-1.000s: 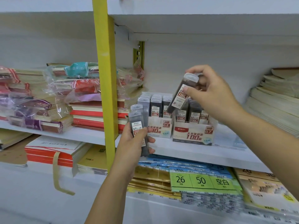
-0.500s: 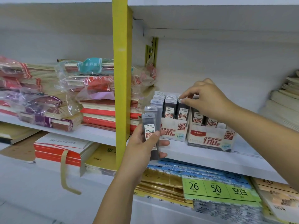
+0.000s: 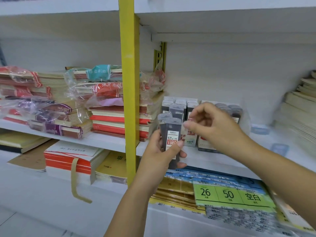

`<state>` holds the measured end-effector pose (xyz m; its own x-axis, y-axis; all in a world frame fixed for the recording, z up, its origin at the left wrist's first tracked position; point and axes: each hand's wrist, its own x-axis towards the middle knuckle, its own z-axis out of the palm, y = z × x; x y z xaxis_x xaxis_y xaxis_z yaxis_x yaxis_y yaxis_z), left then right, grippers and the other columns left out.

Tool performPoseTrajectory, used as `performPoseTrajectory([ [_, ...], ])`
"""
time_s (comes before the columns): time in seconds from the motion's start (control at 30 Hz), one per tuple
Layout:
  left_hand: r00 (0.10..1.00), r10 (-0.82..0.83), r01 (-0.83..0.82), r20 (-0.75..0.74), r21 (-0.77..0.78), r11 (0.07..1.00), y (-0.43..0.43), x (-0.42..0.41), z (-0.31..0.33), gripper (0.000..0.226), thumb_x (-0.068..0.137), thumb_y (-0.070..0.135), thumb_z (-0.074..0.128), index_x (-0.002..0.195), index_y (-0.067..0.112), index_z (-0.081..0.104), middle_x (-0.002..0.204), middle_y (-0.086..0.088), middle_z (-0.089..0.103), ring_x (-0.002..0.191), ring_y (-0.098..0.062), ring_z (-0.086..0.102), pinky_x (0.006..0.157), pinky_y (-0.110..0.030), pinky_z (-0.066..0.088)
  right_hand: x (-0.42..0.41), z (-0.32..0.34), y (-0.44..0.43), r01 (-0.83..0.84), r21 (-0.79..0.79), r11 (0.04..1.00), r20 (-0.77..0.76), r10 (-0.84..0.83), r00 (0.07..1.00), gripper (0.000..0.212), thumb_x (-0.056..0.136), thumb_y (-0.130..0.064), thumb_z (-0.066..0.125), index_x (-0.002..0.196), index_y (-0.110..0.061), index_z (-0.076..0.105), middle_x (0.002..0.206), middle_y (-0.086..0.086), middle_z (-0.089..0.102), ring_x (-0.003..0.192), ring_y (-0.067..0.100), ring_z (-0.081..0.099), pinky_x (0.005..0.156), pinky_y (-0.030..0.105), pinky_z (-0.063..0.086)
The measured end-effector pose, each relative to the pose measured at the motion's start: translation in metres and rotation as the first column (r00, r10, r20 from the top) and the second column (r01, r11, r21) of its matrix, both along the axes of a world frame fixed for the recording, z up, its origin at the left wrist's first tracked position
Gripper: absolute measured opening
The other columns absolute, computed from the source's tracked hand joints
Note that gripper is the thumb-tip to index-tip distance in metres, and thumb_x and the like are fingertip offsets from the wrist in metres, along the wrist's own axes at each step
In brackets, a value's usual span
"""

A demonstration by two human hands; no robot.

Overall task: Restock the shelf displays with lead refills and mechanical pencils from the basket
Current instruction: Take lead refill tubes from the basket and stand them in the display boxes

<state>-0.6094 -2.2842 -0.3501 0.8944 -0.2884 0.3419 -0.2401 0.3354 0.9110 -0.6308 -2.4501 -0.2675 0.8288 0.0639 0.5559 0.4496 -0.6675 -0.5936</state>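
Grey refill cases (image 3: 172,134) gripped by the left hand (image 3: 159,156); right hand (image 3: 215,129) empty, loosely curled. Best to pinch one cap cleanly.

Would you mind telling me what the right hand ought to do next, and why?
Probably pinch the top of the front refill case in the left hand and lift it out. The right hand is empty, its fingers nearly at that case's cap, while the left hand grips several cases in front of the display boxes.
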Motion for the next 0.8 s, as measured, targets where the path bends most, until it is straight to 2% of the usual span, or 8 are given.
performPoseTrajectory([
  [0.13,0.997,-0.059,0.058,0.042,0.038,0.998,-0.011,-0.008,0.0,0.032,0.092,0.019,0.071,0.116,0.038,0.061,0.096,0.0,0.071,0.078,-0.015,0.07,0.063,-0.032,0.06,-0.008,-0.01,0.005,-0.032,0.198,0.98,-0.141,0.06,0.988,0.03,0.079,-0.032,0.076,0.099,-0.026,0.055,0.085,0.0,0.068,0.074,0.015,0.069,0.071,0.039,0.058],
  [0.27,0.994,-0.102,0.102,-0.044,0.001,0.995,-0.016,-0.01,-0.003,0.029,0.096,0.033,0.061,0.125,0.036,0.058,0.105,0.002,0.074,0.089,-0.018,0.074,0.067,-0.033,0.06,-0.016,-0.01,-0.01,-0.045,0.326,0.944,-0.158,0.101,0.982,0.026,0.083,-0.016,0.073,0.105,-0.02,0.058,0.079,0.003,0.072,0.068,0.016,0.069,0.06,0.029,0.057],
  [0.33,0.991,-0.108,0.108,-0.077,0.003,0.994,-0.018,-0.008,-0.004,0.025,0.102,0.031,0.051,0.126,0.038,0.055,0.107,0.005,0.076,0.094,-0.02,0.075,0.067,-0.032,0.061,-0.019,-0.003,-0.023,-0.004,0.366,0.931,-0.104,0.045,0.994,0.02,0.084,-0.014,0.073,0.098,-0.02,0.06,0.077,-0.001,0.073,0.064,0.011,0.067,0.054,0.022,0.052],
  [0.43,0.995,-0.04,0.042,-0.086,0.018,0.999,-0.022,-0.004,-0.005,0.024,0.103,0.028,0.047,0.125,0.034,0.054,0.1,0.005,0.076,0.09,-0.019,0.076,0.063,-0.031,0.061,-0.024,0.024,-0.058,0.053,0.391,0.919,0.12,-0.109,0.987,0.021,0.085,-0.014,0.072,0.092,-0.03,0.059,0.078,-0.005,0.072,0.065,0.005,0.066,0.054,0.017,0.05],
  [0.5,0.997,-0.015,0.017,-0.078,0.022,1.0,-0.024,-0.002,-0.005,0.022,0.103,0.029,0.048,0.123,0.032,0.055,0.099,0.004,0.076,0.088,-0.02,0.076,0.06,-0.03,0.061,-0.025,0.046,-0.08,0.091,0.275,0.957,0.218,-0.154,0.964,0.027,0.085,-0.017,0.073,0.088,-0.039,0.059,0.079,-0.008,0.071,0.07,0.009,0.067,0.06,0.019,0.051],
  [0.63,0.998,0.005,-0.005,-0.064,0.009,1.0,-0.028,-0.001,-0.003,0.019,0.103,0.027,0.048,0.119,0.035,0.056,0.097,0.004,0.077,0.085,-0.02,0.076,0.057,-0.028,0.061,-0.014,0.061,-0.11,0.239,-0.076,0.968,0.229,-0.217,0.949,0.035,0.083,-0.021,0.074,0.085,-0.05,0.055,0.079,-0.016,0.067,0.071,0.007,0.062,0.068,0.018,0.05],
  [0.73,0.998,0.015,-0.015,-0.061,0.008,1.0,-0.031,0.001,-0.002,0.02,0.103,0.026,0.048,0.118,0.038,0.056,0.097,0.005,0.077,0.085,-0.019,0.076,0.056,-0.028,0.06,0.0,0.054,-0.116,0.281,-0.248,0.927,0.178,-0.241,0.954,0.033,0.082,-0.022,0.075,0.082,-0.047,0.054,0.08,-0.016,0.066,0.074,0.002,0.061,0.068,0.02,0.046],
  [0.8,0.998,0.021,-0.021,-0.053,0.014,1.0,-0.032,0.002,-0.002,0.02,0.103,0.026,0.048,0.117,0.039,0.057,0.097,0.006,0.077,0.085,-0.019,0.076,0.056,-0.028,0.06,0.009,0.047,-0.119,0.279,-0.286,0.917,0.143,-0.246,0.958,0.03,0.08,-0.021,0.077,0.081,-0.04,0.055,0.082,-0.014,0.066,0.078,0.005,0.061,0.068,0.024,0.045],
])
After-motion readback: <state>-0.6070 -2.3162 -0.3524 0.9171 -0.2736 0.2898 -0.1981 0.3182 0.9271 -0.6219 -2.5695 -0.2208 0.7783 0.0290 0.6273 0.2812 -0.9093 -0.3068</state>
